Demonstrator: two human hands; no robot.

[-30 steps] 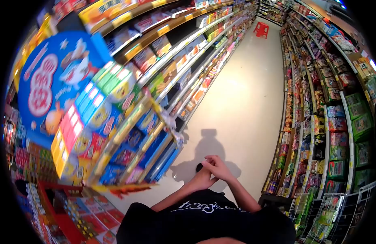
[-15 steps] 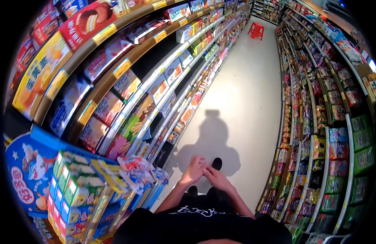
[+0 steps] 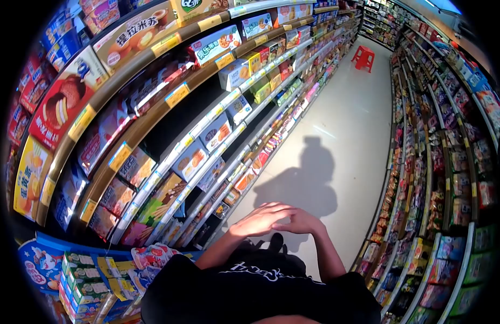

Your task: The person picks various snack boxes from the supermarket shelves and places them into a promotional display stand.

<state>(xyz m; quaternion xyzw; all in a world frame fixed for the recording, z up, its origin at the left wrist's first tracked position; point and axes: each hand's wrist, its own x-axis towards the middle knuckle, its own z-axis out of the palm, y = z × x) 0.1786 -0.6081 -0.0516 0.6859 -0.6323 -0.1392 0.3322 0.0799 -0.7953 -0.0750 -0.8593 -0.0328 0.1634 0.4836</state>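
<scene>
In front of my black shirt, my left hand [image 3: 261, 220] and my right hand [image 3: 303, 222] meet at waist height above the aisle floor. The left hand's fingers are stretched out flat toward the right, lapping over the fingers of the right hand. Those right fingers point left, extended and partly covered. No item shows in either hand. Nearest on the left are shelved snack boxes, including a biscuit box [image 3: 189, 160] and a green box with stick snacks [image 3: 162, 201].
A red stool [image 3: 363, 58] stands on the pale floor [image 3: 347, 124] far down the aisle. Packed shelves [image 3: 423, 178] of bagged snacks line the right side. A blue display stand [image 3: 40, 265] with small cartons [image 3: 80, 283] is at lower left.
The view has turned left and moved along the aisle; shelf boxes shift and the display stand sits lower. My hands have risen, and the left fingers are now straighter over the right hand.
</scene>
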